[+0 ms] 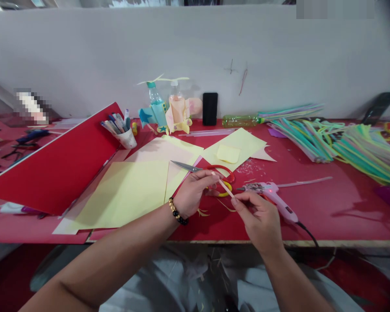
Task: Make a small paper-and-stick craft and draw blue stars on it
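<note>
Between my two hands, a narrow pale strip (226, 188) slants just above the red table. My left hand (195, 190) pinches its upper end, while my right hand (260, 216) grips the lower end between thumb and fingertips. Whether the strip is paper or a thin stick, I cannot tell. Scissors (185, 166) with red and yellow handles lie behind and under my left hand, which partly covers them. To the right of my right hand lies a pink hot glue gun (277, 200), a red light showing on its body. Thin yellow trimmings (203, 212) lie near my left wrist.
Pale yellow sheets (126, 190) spread to the left, beside a leaning red board (71, 160) and a cup of pens (127, 138). Behind stand two decorated bottles (156, 108) and a phone (210, 109). Pastel strip bundles (305, 141) lie right; the glue gun's cord (308, 234) crosses the front edge.
</note>
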A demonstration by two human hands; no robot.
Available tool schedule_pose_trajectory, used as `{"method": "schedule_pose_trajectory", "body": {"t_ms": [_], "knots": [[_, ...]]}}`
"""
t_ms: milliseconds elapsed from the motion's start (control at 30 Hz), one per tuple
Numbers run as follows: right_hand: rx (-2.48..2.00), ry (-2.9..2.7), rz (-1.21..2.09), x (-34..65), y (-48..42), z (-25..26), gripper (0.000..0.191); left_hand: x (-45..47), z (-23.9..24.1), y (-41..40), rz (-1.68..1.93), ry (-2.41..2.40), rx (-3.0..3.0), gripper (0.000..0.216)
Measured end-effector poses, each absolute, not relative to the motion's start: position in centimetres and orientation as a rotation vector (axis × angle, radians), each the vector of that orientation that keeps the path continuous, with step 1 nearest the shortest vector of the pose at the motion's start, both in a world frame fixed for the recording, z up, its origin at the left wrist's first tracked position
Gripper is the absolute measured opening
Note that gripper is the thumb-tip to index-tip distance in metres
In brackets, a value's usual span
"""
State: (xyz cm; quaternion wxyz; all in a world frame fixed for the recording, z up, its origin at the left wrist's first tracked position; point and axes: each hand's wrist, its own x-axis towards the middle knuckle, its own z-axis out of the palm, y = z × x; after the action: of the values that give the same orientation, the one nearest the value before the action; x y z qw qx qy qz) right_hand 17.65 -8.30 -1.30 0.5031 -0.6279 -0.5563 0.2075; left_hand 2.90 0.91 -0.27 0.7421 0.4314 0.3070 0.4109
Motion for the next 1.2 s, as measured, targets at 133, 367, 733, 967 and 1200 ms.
{"method": "schedule_pose_trajectory", "body": {"t_ms": [133,367,733,967,1200], "knots": [[-1.506,-1.316,0.576,17.6,-8.4,-1.1,0.012,2.9,-0.4,1.0,0.917,0.695,0.937,0.019],[-1.443,-1.149,0.826,17.2,-8.4,-1.5,0.015,2.8,-0.3,0.8,0.835,0.625,0.982,0.033],[-1.113,-0.833,1.385,16.8,-8.0,-2.4,0.018,2.8,-0.3,0.8,0.813,0.609,0.99,0.025],[-1.257,-1.041,1.282,17.2,-8.1,-2.3,0.022,3.0,-0.1,0.8,0.853,0.665,0.951,0.027],[-1.343,-1.193,1.223,17.1,-8.1,-1.8,0.023,3.0,-0.5,0.9,0.863,0.7,0.952,0.028]]}}
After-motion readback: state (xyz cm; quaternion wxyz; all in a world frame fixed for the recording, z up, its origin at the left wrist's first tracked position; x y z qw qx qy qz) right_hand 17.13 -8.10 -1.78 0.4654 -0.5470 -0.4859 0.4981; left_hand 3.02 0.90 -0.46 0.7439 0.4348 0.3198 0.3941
